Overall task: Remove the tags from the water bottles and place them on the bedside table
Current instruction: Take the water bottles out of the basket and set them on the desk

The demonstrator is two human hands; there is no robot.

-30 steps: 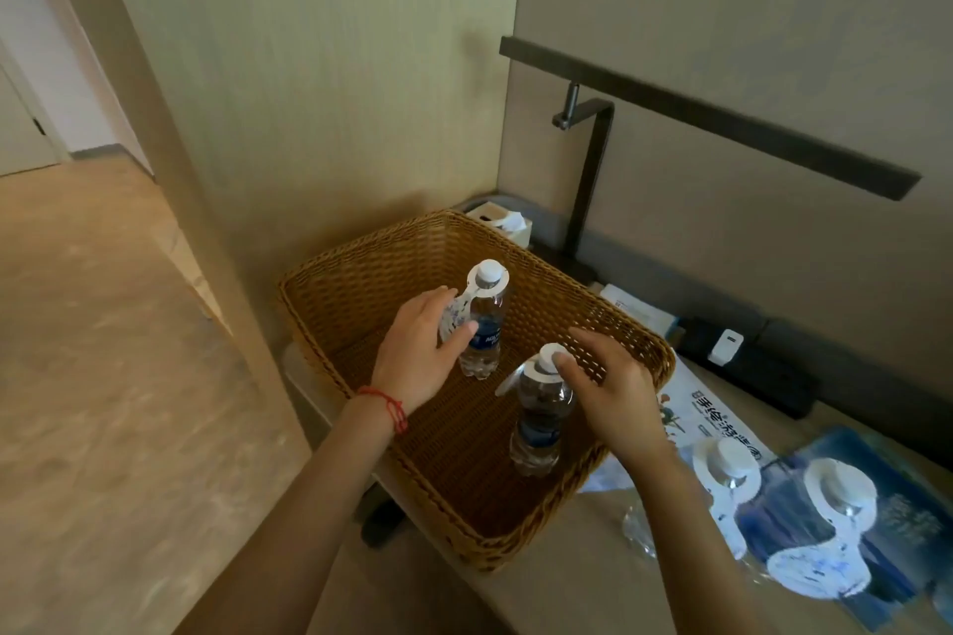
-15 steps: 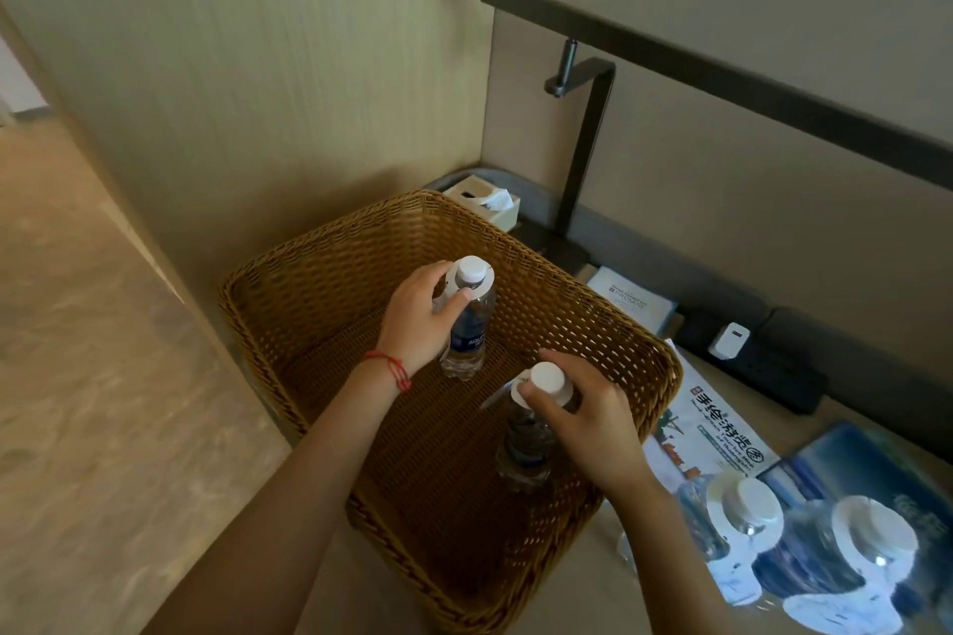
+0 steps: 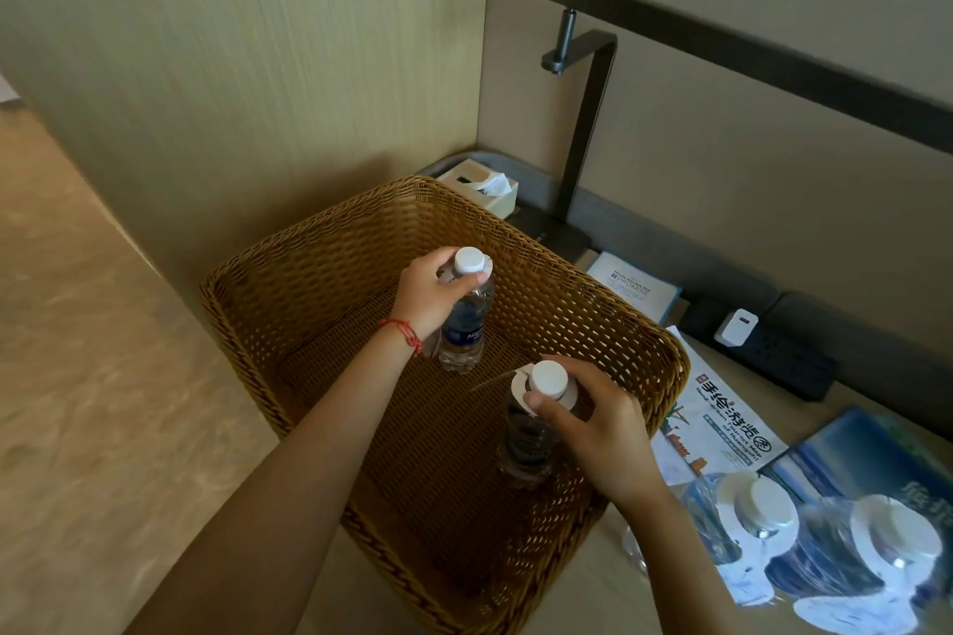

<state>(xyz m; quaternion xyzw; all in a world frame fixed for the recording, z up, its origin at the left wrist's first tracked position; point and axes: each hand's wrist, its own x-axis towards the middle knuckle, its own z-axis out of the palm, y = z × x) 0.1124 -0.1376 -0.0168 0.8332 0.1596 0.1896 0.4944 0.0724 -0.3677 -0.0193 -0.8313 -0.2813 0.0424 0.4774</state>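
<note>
Both hands have closed in tighter on the bottle necks since a moment ago. Four water bottles in all, every one upright, caps up: two in the wicker basket (image 3: 319, 284), two on the bedside table (image 3: 582, 598). Left hand (image 3: 430, 294) wraps the far bottle (image 3: 464, 325); right hand (image 3: 601, 428) pinches the white tag (image 3: 518, 389) on the near bottle (image 3: 526, 443)

Single head-worn view, steeply downward, close above wicker basket (image 3: 593, 284).
</note>
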